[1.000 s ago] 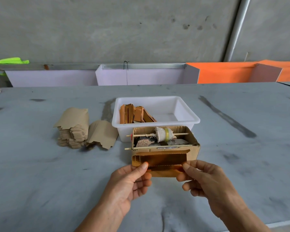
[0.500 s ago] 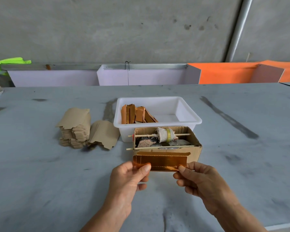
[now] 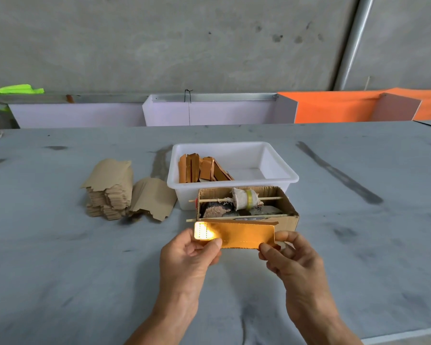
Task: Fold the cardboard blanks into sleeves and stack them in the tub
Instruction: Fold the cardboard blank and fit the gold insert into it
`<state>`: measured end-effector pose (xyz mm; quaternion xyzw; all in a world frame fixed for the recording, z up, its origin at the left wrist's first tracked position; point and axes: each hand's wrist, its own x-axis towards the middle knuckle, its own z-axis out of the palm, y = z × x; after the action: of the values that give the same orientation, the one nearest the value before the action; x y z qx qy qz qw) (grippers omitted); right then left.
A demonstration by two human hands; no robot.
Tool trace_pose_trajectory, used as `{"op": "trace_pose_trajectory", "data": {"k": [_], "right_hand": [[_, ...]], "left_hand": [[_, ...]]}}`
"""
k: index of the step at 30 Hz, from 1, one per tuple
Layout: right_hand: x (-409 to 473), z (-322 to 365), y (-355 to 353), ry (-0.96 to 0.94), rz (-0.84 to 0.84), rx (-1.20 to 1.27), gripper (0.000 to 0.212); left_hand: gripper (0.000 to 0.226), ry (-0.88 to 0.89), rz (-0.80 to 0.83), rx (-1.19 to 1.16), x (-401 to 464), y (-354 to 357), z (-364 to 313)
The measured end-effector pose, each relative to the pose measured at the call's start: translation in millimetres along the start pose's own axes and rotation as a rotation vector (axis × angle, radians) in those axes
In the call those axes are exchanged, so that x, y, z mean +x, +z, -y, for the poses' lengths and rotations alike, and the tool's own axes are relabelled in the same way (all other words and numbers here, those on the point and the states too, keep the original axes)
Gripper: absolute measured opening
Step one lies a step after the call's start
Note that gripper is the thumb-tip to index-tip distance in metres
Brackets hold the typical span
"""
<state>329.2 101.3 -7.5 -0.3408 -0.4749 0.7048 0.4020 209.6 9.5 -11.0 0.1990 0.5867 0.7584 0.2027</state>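
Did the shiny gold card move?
Yes. The gold card in both hands rose slightly, now overlapping the cardboard box front more.

- The place reads as a small workshop or packing floor, not a home: a bare grey concrete wall (image 3: 184,41) with a metal pipe (image 3: 353,41) running up it.
- The wide grey worktable (image 3: 60,270) is scuffed and streaked with dark marks.
- Piece-work shows on it: a stack of brown cardboard blanks (image 3: 110,192), a white plastic tub (image 3: 279,180) holding folded orange sleeves (image 3: 202,168), and an open cardboard box (image 3: 288,220) with a spool on a stick.
- Lilac and orange partition panels (image 3: 209,113) line the table's far edge.
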Motion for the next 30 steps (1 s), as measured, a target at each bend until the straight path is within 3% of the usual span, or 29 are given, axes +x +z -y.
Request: {"op": "trace_pose_trajectory", "data": {"k": [3,6,12,15,18,21,25,30], "right_hand": [[-1.3,-6.9,2.0,0.019,-0.044,0.089,0.044],[-2.5,-14.8,4.5,0.122,-0.010,0.146,0.049],[-3.8,-20.4,7.7,0.291,0.089,0.355,0.025],[-3.1,-23.1,2.7,0.266,0.084,0.362,0.021],[-1.1,-23.2,-2.7,0.128,0.084,0.249,0.020],[0.6,-21.0,-8.9,0.018,0.126,0.133,0.023],[3.1,-18.9,-18.2,-0.030,0.200,0.034,0.021],[6.2,-20.6,-26.5,-0.022,0.274,-0.007,0.022]], "left_hand": [[0.025,0.088,-0.002,-0.033,-1.8,0.9,-0.9],[0.036,0.202,0.010,0.015,-3.4,-0.1,-0.3],[0.041,0.275,0.094,0.087,-5.7,-2.3,5.5],[0.038,0.145,0.144,0.043,-5.0,-5.1,6.0],[0.047,-0.132,0.172,-0.033,-3.4,-6.9,3.9],[0.030,-0.375,0.183,-0.146,-1.8,-6.6,1.2],[0.023,-0.528,0.131,-0.220,0.9,-4.9,-0.2],[0.018,-0.669,0.221,-0.183,4.4,-8.1,-3.9]]}}
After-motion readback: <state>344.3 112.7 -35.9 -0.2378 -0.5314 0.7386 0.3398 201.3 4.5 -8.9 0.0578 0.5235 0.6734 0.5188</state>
